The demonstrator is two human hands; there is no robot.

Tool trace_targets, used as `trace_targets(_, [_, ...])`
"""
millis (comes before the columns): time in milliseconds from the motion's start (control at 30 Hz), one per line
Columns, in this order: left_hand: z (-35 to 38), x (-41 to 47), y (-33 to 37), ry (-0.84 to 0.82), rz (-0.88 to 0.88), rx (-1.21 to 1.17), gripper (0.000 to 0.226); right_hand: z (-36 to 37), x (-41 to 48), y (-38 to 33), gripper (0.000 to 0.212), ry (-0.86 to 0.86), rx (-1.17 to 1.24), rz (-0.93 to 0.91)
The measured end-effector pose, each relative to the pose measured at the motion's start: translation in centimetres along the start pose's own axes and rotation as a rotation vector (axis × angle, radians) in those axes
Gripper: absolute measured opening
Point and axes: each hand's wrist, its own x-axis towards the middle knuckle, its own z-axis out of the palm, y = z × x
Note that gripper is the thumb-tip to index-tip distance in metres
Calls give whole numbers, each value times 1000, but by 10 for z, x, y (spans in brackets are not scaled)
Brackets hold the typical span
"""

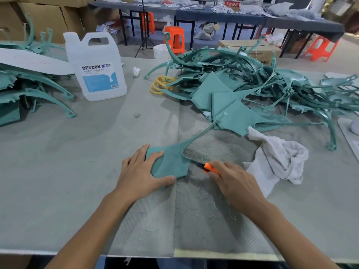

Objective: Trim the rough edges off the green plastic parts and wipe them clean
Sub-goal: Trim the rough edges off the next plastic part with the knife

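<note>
A flat green plastic part [172, 160] with a long thin arm lies on the grey mat in front of me. My left hand [141, 171] presses down on its left side, fingers spread over it. My right hand [233, 181] is shut on an orange utility knife [210, 168]. The knife's dark tip touches the part's right edge. A crumpled white cloth [277, 162] lies just right of the knife hand. Thin green shavings are scattered on the mat [204, 210] below the part.
A big tangled heap of green parts [242, 88] fills the back right. Another stack of green parts [29, 88] sits at the left under a white sheet. A clear DEXCON jug [97, 66] stands at the back left. Yellow bands [160, 84] lie beside the heap.
</note>
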Motion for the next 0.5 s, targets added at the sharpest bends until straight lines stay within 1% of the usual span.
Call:
trace_targets(67, [1,0,1,-5,0,7,107,-1,1,1,46,26,2,15])
trace_targets(167, [0,0,1,5,-3,-2,108,2,-3,-4,52,-38,14,-75])
trace_targets(200, [0,0,0,9,-2,-4,108,1,-2,-5,52,-37,6,-76])
trace_targets(300, [0,0,1,5,0,-1,109,0,2,-1,46,44,8,10])
trace_targets(433, [0,-1,0,6,-1,1,108,2,1,-1,48,-25,33,-78])
trace_targets(500, [0,0,0,7,0,3,105,0,2,1,51,-2,23,-32])
